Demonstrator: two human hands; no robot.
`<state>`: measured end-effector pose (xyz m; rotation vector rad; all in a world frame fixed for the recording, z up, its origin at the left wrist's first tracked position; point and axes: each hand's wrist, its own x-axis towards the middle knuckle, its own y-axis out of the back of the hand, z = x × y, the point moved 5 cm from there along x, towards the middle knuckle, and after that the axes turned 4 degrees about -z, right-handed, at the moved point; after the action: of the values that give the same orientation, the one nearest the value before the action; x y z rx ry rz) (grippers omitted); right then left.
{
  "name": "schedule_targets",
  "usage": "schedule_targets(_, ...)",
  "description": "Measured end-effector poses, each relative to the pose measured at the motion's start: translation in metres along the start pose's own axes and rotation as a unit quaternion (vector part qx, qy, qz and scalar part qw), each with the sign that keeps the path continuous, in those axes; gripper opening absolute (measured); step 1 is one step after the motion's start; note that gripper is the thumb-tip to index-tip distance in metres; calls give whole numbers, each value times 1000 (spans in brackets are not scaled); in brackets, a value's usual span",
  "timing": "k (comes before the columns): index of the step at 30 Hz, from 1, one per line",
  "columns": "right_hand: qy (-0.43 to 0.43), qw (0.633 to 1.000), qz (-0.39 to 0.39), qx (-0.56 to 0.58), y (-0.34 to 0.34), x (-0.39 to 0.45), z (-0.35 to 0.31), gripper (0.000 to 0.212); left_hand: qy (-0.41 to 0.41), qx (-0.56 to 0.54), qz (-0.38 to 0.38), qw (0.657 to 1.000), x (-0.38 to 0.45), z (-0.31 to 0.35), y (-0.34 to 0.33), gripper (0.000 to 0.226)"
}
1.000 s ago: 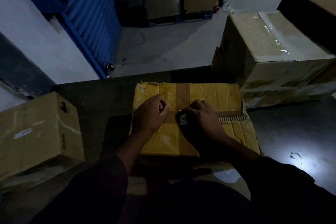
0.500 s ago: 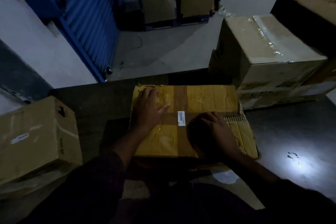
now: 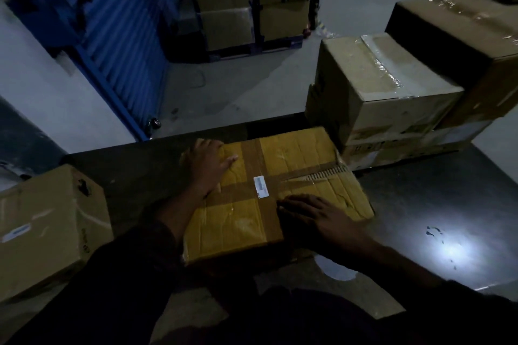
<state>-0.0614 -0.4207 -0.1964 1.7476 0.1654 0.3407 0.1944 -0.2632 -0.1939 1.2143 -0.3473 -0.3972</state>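
A flat yellow-brown parcel [image 3: 297, 159] crossed with brown tape lies on the dark table in front of me. A small white barcode label [image 3: 261, 186] sits where the tape strips cross. My left hand [image 3: 207, 162] lies flat on the parcel's far left corner, fingers straight and thumb pointing right. My right hand [image 3: 314, 211] rests flat on the near right part of the parcel, fingers stretched leftward towards the tape. Neither hand holds anything.
A cardboard box [image 3: 47, 230] stands on the table at my left. Taped boxes [image 3: 384, 87] are stacked at the right, close to the parcel's far right corner. Beyond the table's far edge [image 3: 157, 145] are a grey floor, a blue shutter [image 3: 123, 22] and more stacked cartons [image 3: 252, 0].
Both hands were curled near the label a second ago. They have since spread flat, the left sliding to the far left corner, the right to the near right. The label is uncovered.
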Motion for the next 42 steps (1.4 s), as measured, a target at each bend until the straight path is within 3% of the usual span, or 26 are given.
schedule_targets(5,-57,998,35,-19,11,37,18,49,195,26,-2,981,-30,-71,22,77)
schedule_targets(8,-113,993,27,6,14,64,41,49,264,-61,-23,962,-64,-89,31,81)
schedule_targets(11,-136,989,-9,56,18,96,60,44,243,-115,-52,962,-104,-69,35,57)
schedule_targets(15,-146,985,-58,65,20,116,77,46,207,-116,-124,963,-144,-32,23,58)
schedule_targets(17,-124,987,-62,77,26,113,66,45,192,-126,-160,960,-156,-16,21,48)
schedule_targets(19,-103,989,-23,100,29,107,49,38,153,-68,-184,969,-158,-2,26,43)
schedule_targets(22,-173,974,68,131,29,92,32,37,117,15,-138,983,-143,11,41,41)
schedule_targets(26,-232,959,110,123,19,80,18,42,79,-46,-37,995,-113,29,44,36)
schedule_targets(29,-215,967,86,107,18,78,12,52,45,-96,-35,994,-95,35,26,28)
schedule_targets(33,-215,973,31,77,10,82,12,63,5,-70,22,997,-96,33,11,29)
schedule_targets(42,-213,975,26,60,9,83,13,67,12,-77,64,995,-98,31,9,31)
